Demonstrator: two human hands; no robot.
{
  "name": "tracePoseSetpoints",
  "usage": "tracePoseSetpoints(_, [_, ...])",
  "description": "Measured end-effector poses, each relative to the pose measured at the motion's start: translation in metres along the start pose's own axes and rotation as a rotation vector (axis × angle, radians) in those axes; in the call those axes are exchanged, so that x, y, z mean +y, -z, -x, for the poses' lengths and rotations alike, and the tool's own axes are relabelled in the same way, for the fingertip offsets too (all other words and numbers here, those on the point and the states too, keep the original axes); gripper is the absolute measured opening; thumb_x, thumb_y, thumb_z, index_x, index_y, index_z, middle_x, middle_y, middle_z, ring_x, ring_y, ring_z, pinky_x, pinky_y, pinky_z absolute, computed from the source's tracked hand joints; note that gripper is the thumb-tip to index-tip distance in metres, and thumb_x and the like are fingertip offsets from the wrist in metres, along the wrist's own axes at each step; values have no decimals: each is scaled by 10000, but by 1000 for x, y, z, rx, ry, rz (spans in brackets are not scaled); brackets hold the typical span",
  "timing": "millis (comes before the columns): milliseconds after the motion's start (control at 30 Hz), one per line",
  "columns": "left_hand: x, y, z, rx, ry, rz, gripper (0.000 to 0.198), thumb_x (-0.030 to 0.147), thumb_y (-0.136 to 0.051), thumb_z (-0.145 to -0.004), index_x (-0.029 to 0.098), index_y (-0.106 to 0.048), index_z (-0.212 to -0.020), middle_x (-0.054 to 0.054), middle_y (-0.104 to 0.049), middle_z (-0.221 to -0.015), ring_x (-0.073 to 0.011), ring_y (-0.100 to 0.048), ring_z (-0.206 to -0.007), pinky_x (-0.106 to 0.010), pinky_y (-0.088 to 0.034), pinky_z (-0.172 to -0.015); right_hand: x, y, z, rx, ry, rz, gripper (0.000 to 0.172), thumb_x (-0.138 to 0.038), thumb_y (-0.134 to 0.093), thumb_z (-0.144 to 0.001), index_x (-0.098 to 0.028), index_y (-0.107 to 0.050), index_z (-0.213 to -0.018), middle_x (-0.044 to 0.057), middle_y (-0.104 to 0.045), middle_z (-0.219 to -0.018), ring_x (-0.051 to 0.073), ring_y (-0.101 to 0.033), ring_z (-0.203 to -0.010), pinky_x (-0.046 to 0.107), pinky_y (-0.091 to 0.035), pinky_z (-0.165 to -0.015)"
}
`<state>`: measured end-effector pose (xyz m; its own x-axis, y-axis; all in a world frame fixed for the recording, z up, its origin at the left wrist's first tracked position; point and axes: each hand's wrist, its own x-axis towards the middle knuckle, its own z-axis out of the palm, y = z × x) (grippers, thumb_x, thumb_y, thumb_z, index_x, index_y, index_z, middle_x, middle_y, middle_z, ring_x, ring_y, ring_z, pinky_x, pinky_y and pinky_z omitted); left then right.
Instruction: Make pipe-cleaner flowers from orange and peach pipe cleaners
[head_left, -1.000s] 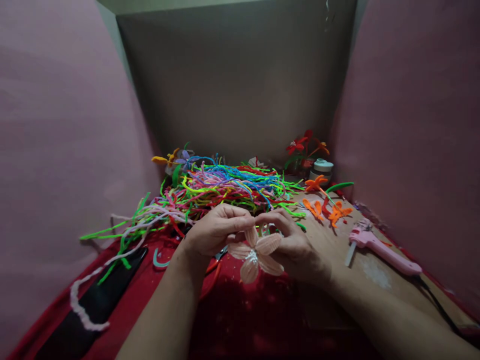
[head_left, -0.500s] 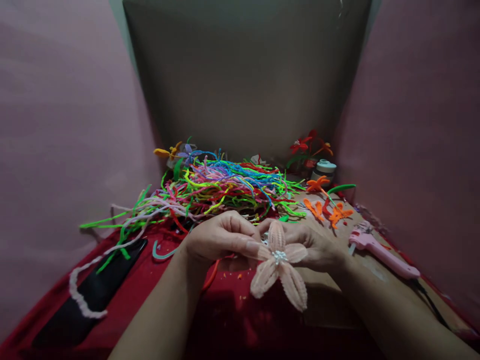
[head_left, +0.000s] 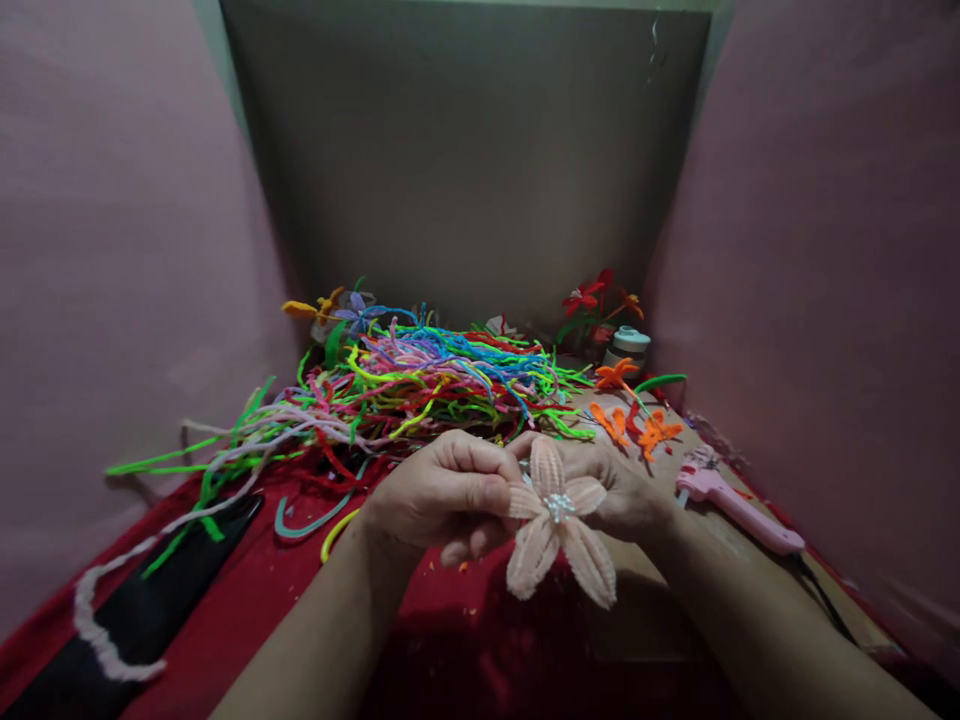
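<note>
A pale pink fuzzy flower point(head_left: 592, 565) with five petals and a whitish centre faces the camera, held up between both hands. My left hand point(head_left: 450, 495) pinches its left petal between thumb and fingers. Behind the flower, my right hand point(head_left: 626, 490) is closed on it from the right; its fingertips are mostly hidden by the petals. Beyond the hands lies a large heap of coloured pipe cleaners point(head_left: 450, 375).
A pink glue gun point(head_left: 739, 510) rests on cardboard point(head_left: 720, 555) at the right, near orange flower pieces point(head_left: 658, 432) and a lidded jar point(head_left: 628, 345). At the left, a black flat object point(head_left: 161, 600) lies on red cloth point(head_left: 262, 590).
The camera view has shifted, so the surroundings appear further left. The flower is tilted slightly differently, and the left hand's lower fingers have spread a little. Both hands still hold the flower.
</note>
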<state>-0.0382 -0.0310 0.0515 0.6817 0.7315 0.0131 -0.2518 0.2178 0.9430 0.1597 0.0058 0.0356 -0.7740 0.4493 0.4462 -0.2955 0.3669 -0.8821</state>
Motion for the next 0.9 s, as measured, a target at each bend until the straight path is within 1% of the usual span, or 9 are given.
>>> tracePoseSetpoints(167, [-3, 4, -1, 35, -46, -45, 306, 403, -717, -696, 99, -683, -684, 7, -534, -431, -41, -404, -284, -146, -271, -290, 0, 1, 0, 9, 7, 87, 238, -388, -672, -768, -164, -701, -694, 44, -526, -882, 166, -530, -905, 317, -452, -862])
tracePoseSetpoints(267, [-2, 8, -5, 60, -86, -31, 421, 518, -678, -696, 97, -675, -680, 2, -530, -431, -47, -391, -273, -156, -233, -273, 2, 1, 0, 24, 38, 120, 178, -360, -662, -784, -192, -722, -776, 51, -562, -944, 175, -531, -980, 330, -438, -903])
tracePoseSetpoints(367, [-2, 10, -10, 145, -133, 9, 485, 588, -643, -690, 104, -657, -669, 16, -506, -420, -40, -357, -270, -157, -208, -276, 5, 0, 0, 87, 66, 171, 152, -333, -633, -814, -219, -722, -864, 48, -570, -989, 165, -541, -973, 328, -447, -889])
tracePoseSetpoints(467, [-3, 13, -13, 238, -156, -18, 396, 493, -705, -675, 103, -637, -662, 10, -525, -477, -39, -398, -355, -152, -258, -346, 7, -1, -2, 134, 67, 252, 121, -267, -609, -837, -227, -721, -861, 40, -570, -966, 155, -545, -966, 310, -453, -873])
tracePoseSetpoints(567, [-4, 18, -12, 281, -110, -64, 274, 356, -719, -691, 109, -615, -632, -3, -554, -529, -49, -438, -423, -163, -304, -410, 8, 0, -2, 128, 88, 284, 120, -257, -609, -838, -227, -723, -860, 45, -569, -1004, 158, -534, -1009, 321, -434, -914])
tracePoseSetpoints(667, [-3, 24, -8, 297, -55, -113, 204, 263, -698, -700, 116, -598, -600, 29, -493, -467, -29, -357, -372, -159, -237, -377, 8, 1, -2, 101, 89, 289, 131, -261, -605, -842, -219, -726, -866, 56, -549, -1060, 160, -526, -1032, 335, -418, -931])
tracePoseSetpoints(767, [-1, 26, -6, 275, -25, -108, 208, 232, -687, -696, 130, -563, -565, 59, -416, -406, -19, -268, -330, -163, -155, -342, 7, 1, -2, 89, 81, 283, 123, -265, -616, -836, -215, -728, -848, 53, -538, -1038, 152, -532, -997, 336, -413, -928])
tracePoseSetpoints(900, [2, 20, -6, 280, -52, -67, 269, 206, -700, -682, 147, -491, -524, 82, -345, -386, -16, -223, -331, -162, -148, -341, 7, 0, -2, 90, 70, 277, 151, -300, -613, -836, -198, -724, -821, 54, -531, -1006, 156, -531, -978, 337, -414, -920])
